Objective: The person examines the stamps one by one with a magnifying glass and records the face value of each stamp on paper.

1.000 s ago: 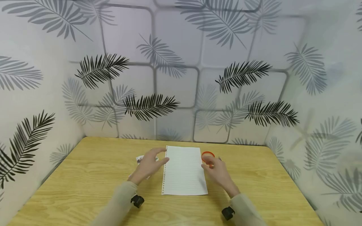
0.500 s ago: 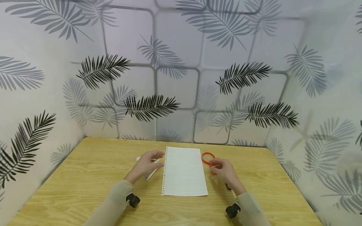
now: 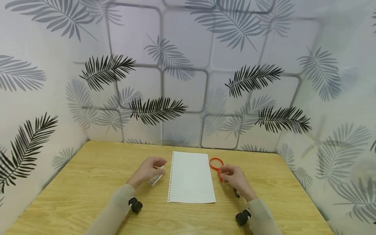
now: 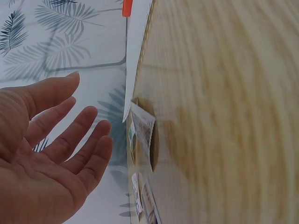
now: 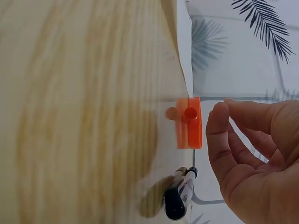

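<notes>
A sheet of lined paper point(image 3: 191, 178) with punched holes down its left edge lies on the table. My left hand point(image 3: 148, 171) hovers to its left, fingers relaxed and slightly bent, holding nothing. Beneath that hand are several small printed paper pieces point(image 4: 144, 125), partly hidden by it in the head view. To the right of the sheet lies an orange magnifying glass point(image 3: 218, 170). My right hand point(image 3: 236, 179) hangs over its handle end with loosely curved fingers and nothing between them; in the right wrist view a gap shows between fingertips and magnifying glass point(image 5: 195, 133).
A pen point(image 5: 180, 196) with a dark end lies on the table beside the magnifying glass, mostly under my right hand in the head view. The wooden table point(image 3: 76, 189) is enclosed at the back and sides by a leaf-patterned backdrop point(image 3: 182, 88).
My left hand has drawn back leftward from the paper's edge. My right hand has moved right and down off the paper's side, uncovering more of the magnifying glass. The paper has stayed put.
</notes>
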{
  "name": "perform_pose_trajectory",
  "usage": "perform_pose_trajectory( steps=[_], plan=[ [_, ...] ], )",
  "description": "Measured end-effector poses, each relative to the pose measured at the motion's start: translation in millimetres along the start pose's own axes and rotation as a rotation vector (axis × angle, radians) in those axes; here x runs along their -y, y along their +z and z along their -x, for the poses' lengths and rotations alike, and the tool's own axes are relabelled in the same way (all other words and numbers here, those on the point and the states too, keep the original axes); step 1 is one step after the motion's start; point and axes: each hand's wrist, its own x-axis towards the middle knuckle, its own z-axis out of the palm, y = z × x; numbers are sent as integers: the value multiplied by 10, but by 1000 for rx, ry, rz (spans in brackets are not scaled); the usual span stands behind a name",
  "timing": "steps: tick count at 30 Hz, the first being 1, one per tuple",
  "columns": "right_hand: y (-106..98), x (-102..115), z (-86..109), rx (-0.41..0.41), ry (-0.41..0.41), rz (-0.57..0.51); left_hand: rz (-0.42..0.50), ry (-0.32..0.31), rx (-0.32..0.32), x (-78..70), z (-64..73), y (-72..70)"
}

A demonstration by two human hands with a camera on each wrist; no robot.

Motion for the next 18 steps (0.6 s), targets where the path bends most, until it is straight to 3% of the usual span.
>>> perform_pose_trajectory(
  steps=[10,18],
  plan=[
    [45,-7,-83,-9,56,93,-70,9,91,66,-2,-169],
    [77,-34,-138,47,81,207,-17,51,200,167,11,-297]
  ],
)
